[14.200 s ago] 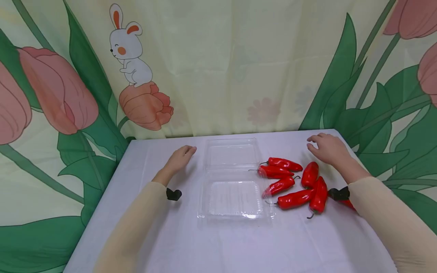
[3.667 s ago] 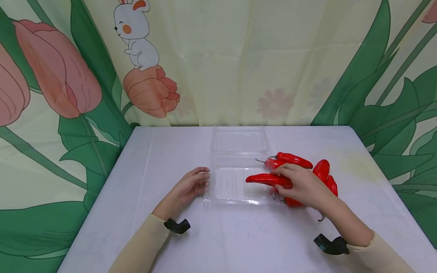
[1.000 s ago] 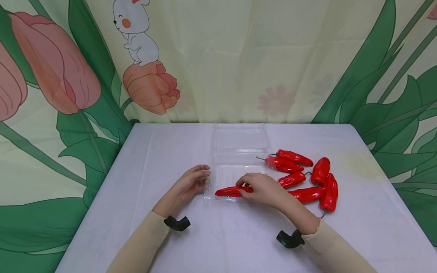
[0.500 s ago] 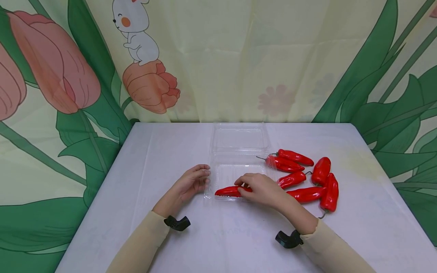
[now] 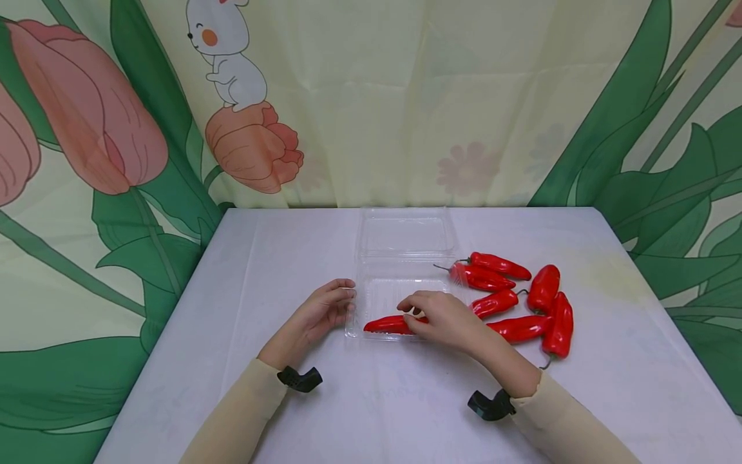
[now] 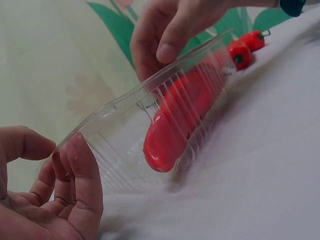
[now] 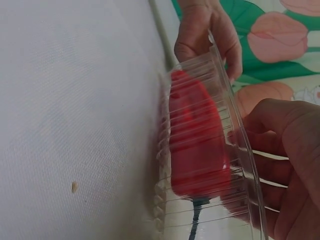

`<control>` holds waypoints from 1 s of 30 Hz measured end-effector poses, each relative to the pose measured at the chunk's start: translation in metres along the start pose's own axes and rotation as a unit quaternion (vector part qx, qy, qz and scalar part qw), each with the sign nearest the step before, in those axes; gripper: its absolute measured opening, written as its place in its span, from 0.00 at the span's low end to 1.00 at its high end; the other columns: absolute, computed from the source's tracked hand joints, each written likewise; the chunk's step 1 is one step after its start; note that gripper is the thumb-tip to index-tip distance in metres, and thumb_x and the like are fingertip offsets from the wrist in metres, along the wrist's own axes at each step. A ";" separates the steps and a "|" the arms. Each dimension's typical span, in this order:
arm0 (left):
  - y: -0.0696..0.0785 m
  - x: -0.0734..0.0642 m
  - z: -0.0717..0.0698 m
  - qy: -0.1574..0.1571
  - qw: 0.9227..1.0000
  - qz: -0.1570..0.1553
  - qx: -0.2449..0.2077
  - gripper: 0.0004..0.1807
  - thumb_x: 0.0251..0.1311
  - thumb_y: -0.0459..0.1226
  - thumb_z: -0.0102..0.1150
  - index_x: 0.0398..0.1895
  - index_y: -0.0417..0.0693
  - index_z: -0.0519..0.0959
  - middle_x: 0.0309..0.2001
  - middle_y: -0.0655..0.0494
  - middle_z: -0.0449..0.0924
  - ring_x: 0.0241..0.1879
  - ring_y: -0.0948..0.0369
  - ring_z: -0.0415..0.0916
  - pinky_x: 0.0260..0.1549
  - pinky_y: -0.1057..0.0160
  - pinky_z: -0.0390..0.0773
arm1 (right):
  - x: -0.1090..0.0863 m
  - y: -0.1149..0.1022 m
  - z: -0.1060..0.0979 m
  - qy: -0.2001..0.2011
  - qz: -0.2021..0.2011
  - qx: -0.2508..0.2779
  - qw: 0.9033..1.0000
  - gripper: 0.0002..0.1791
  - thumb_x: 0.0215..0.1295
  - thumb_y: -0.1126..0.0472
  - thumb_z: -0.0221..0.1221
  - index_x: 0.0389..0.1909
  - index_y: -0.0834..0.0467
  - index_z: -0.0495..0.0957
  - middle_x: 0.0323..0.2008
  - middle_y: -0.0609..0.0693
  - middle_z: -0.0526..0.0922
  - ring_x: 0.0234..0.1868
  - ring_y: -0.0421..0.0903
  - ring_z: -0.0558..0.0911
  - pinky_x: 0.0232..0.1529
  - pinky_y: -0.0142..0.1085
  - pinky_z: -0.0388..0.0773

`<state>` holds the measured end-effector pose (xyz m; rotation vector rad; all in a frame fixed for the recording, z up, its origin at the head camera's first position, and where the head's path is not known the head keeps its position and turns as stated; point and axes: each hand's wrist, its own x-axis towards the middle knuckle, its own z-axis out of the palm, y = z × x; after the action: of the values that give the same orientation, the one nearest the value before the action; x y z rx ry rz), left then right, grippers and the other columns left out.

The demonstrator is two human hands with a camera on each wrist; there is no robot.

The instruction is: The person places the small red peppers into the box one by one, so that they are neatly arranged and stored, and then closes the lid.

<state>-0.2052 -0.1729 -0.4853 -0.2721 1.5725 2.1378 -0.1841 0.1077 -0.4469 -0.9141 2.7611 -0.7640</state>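
Clear box (image 5: 379, 301): we see it flat on the counter (image 5: 377, 412); it looks very light, so a snagged finger or a sideways pull could slide or tip it.
Boxed pepper (image 5: 385, 325): it lies lengthwise along the near side of the base, stem end to the right; we judge that it could roll toward the middle if a fingertip drags on it.
Left grip (image 5: 319, 316): thumb and a finger pinch the left rim; too hard a squeeze could buckle the thin plastic, and too slack a one could let the box skid.
Right grip (image 5: 446, 319): it is loosely bent above the pepper, thumb and fingers apart, holding nothing as far as we can tell; the knuckles screen the fingertips, so a light touch is possible.
Lid (image 5: 406, 235): it lies folded back on the far side; we think a tug at the near edge could make it flap up.
Loose peppers (image 5: 560, 325): six lie to the right, the nearest reaching the box's edge; if the box shifts that way, we risk pushing them about.
Thin stem (image 5: 442, 267): it overlaps the box's right edge in the head view, so it could catch when the box moves.
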 end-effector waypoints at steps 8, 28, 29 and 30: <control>-0.001 0.001 0.000 -0.002 1.000 0.000 0.003 0.14 0.72 0.35 0.56 0.57 0.46 0.70 0.39 0.57 0.76 0.30 0.63 0.76 0.31 0.69 0.82 | -0.002 -0.002 -0.005 0.007 -0.001 -0.005 1.000 0.18 0.62 0.54 0.70 0.52 0.52 0.85 0.45 0.45 0.89 0.43 0.43 0.86 0.44 0.36 0.85; 0.000 0.002 0.000 0.005 1.000 -0.001 0.000 0.13 0.72 0.34 0.56 0.56 0.46 0.70 0.39 0.57 0.76 0.30 0.63 0.75 0.30 0.70 0.82 | -0.014 -0.003 -0.022 0.031 0.000 -0.012 0.999 0.18 0.63 0.55 0.70 0.53 0.53 0.85 0.46 0.46 0.89 0.45 0.47 0.86 0.45 0.39 0.86; 0.000 0.002 0.000 0.005 1.000 -0.002 0.000 0.13 0.72 0.34 0.56 0.56 0.46 0.70 0.38 0.57 0.76 0.30 0.63 0.75 0.30 0.69 0.81 | -0.015 -0.003 -0.023 0.033 0.000 -0.013 0.999 0.19 0.62 0.55 0.70 0.53 0.52 0.85 0.46 0.46 0.89 0.45 0.47 0.87 0.45 0.39 0.86; 0.000 0.002 0.001 0.005 1.000 -0.002 0.000 0.13 0.72 0.34 0.56 0.56 0.46 0.70 0.38 0.57 0.76 0.30 0.63 0.75 0.30 0.69 0.81 | -0.016 -0.003 -0.024 0.036 -0.001 -0.015 0.999 0.19 0.62 0.55 0.70 0.53 0.52 0.85 0.46 0.46 0.89 0.46 0.47 0.87 0.45 0.40 0.86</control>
<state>-0.2066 -0.1719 -0.4858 -0.2852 1.5769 2.1356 -0.1770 0.1253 -0.4254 -0.9134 2.8413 -0.7733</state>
